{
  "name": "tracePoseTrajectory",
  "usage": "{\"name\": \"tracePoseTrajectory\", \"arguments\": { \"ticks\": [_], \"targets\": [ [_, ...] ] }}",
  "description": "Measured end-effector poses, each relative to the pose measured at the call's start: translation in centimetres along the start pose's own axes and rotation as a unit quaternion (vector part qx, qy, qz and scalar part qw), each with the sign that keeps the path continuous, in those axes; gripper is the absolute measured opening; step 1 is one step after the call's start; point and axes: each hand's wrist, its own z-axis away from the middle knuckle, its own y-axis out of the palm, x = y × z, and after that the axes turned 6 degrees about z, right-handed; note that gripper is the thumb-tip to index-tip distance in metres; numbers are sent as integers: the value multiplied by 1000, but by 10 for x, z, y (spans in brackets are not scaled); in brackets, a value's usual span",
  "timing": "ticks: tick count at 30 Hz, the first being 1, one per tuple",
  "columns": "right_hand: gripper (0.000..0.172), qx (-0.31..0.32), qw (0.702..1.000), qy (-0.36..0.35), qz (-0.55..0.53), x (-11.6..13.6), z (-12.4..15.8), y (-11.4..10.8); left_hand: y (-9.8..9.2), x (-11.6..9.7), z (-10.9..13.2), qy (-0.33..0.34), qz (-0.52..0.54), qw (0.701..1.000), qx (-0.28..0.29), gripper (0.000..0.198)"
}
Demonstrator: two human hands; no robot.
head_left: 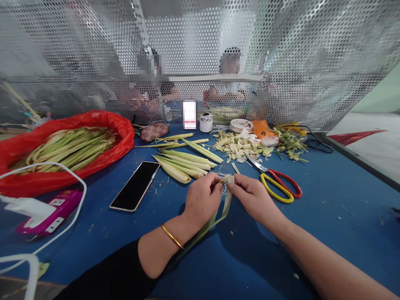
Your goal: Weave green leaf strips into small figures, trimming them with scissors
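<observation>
Between my two hands a pale green strip of leaf, like corn husk (227, 202), is pinched near its upper end and folded over there. Its long tail hangs down toward me, passing behind my left wrist. My left hand (204, 196) is closed on it with thumb and forefinger. From the other side, my right hand (254, 196) pinches the same strip, fingers curled. Just beyond lie several trimmed pale green husks (183, 162) in a fan. Scissors (278, 181) with one red and one yellow handle rest open to the right of my right hand.
A red plastic bag (125, 129) of long leaves stands left, with a phone (136, 185) and a purple power strip (59, 212) nearer. Husk scraps (233, 146), a tape roll (241, 125) and a lit screen (189, 114) sit before a perforated metal screen (200, 46); people are behind it.
</observation>
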Motion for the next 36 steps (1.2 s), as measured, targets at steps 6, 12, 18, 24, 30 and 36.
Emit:
{"name": "tracePoseTrajectory", "arguments": {
  "ticks": [6, 12, 18, 24, 30, 36],
  "targets": [
    [30, 14, 993, 7, -117, 6, 1, -2, 0, 5, -6, -52, 6, 998, -34, 17],
    [25, 20, 997, 9, -80, 4, 0, 4, -2, 2, -7, -50, 38, 996, -68, 12],
    [21, 164, 975, 87, -125, 4, 6, 17, -3, 1, -7, -28, 55, 989, -134, 14],
    [23, 198, 942, 172, -211, 9, 10, 25, -3, 4, -10, -62, 172, 970, -162, 15],
    [22, 146, 944, 173, -240, 11, 8, 22, -4, 4, -11, -44, 184, 967, -170, 17],
    [23, 119, 962, 156, -191, 13, 11, 28, -2, 3, -5, 12, 132, 980, -151, 13]
  ]
}}
